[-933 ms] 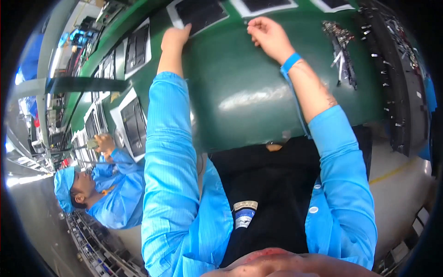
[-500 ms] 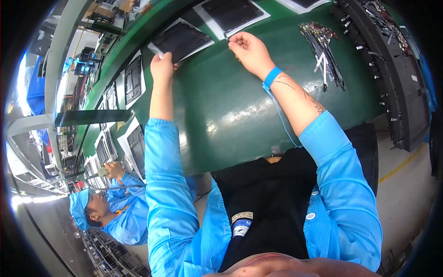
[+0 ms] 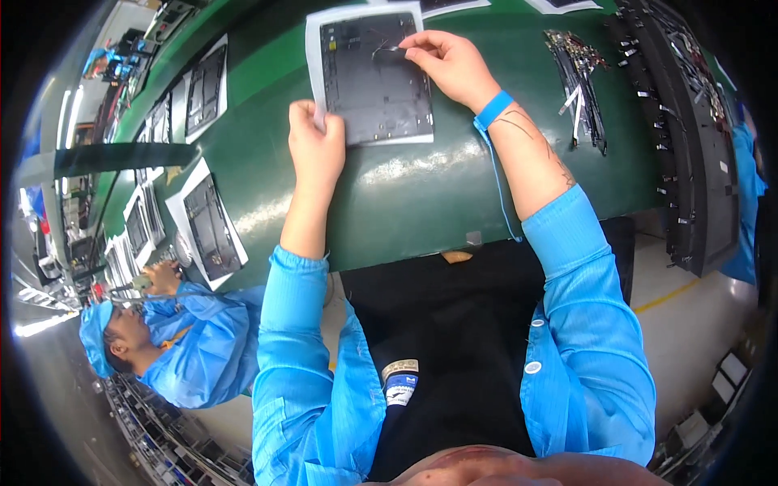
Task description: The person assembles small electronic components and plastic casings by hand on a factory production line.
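A flat black panel [image 3: 373,89] lies on a white sheet [image 3: 314,49] on the green table in front of me. My left hand [image 3: 316,146] is closed on the sheet's near left edge, beside the panel's lower left corner. Over the panel's upper right part, my right hand [image 3: 455,66] pinches a small thin cable [image 3: 391,49] between thumb and fingertips. The cable's dark end hangs above or touches the panel; which one I cannot tell. A blue strap [image 3: 493,109] with a cord circles my right wrist.
To the right lies a bunch of thin cables [image 3: 575,89], with a long black rack [image 3: 697,162] beyond it. More panels on white sheets, such as a tilted panel [image 3: 215,227], line the left. A co-worker in blue [image 3: 203,348] sits at the lower left.
My left hand has pulled the sheet with its panel nearer and turned it straighter in front of me. My right hand, still pinching the cable, is now over that panel.
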{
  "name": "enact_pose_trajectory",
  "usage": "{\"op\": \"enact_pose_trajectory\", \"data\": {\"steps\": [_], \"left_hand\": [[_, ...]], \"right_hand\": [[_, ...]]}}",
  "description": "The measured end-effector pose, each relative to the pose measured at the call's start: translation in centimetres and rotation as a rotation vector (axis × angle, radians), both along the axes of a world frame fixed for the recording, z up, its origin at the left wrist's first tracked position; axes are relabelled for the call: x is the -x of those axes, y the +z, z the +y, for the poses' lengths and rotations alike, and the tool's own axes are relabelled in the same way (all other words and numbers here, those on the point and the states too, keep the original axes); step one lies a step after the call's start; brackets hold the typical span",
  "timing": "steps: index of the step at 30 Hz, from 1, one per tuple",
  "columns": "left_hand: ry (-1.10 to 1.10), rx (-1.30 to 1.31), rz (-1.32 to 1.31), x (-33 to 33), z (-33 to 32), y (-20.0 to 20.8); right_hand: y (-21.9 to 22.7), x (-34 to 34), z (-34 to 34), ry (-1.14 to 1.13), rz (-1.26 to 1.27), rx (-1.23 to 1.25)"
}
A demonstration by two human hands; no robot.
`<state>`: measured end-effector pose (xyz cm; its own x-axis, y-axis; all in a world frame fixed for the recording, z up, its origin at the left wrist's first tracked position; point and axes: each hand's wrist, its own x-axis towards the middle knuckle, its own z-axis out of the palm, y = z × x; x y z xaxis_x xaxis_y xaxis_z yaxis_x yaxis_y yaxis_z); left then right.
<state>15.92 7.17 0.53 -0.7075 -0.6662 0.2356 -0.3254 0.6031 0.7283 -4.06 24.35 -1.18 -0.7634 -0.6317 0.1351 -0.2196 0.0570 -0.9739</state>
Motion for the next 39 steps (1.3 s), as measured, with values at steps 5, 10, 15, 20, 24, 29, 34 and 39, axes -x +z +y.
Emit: {"op": "enact_pose_trajectory", "data": {"steps": [5, 10, 15, 20, 24, 29, 34, 39], "left_hand": [[-0.038, 0.147, -0.334, 1.4, -0.6, 1.5], [-0.081, 0.411, -0.086, 2.4, -0.3, 3.2], [-0.673, 0.523, 0.233, 5.8, -1.1, 1.3], [-0.619, 0.459, 0.241, 5.9, -1.1, 0.1], [-0.311, -0.061, 0.140, 4.7, 0.4, -0.2], [-0.295, -0.592, 0.123, 5.0, -0.2, -0.3], [-0.479, -0.875, 0.209, 5.3, 0.2, -1.4], [-0.466, -0.641, 0.134, 5.3, 1.4, -1.8]], "right_hand": [[-0.3, -0.8, 0.1, 0.018, 0.195, 0.027], [0.9, -1.1, 0.9, 0.055, 0.280, -0.068], [4.7, -2.0, 0.8, 0.093, 0.602, -0.110], [5.6, -2.6, 1.1, -0.081, 0.833, -0.016], [6.7, -3.3, 0.9, -0.526, 0.746, 0.076], [5.2, -4.0, 1.7, -0.060, 0.287, -0.495], [5.8, -4.8, 0.7, 0.069, 0.377, -0.839], [4.1, -4.1, 1.4, -0.017, 0.427, -0.524]]}}
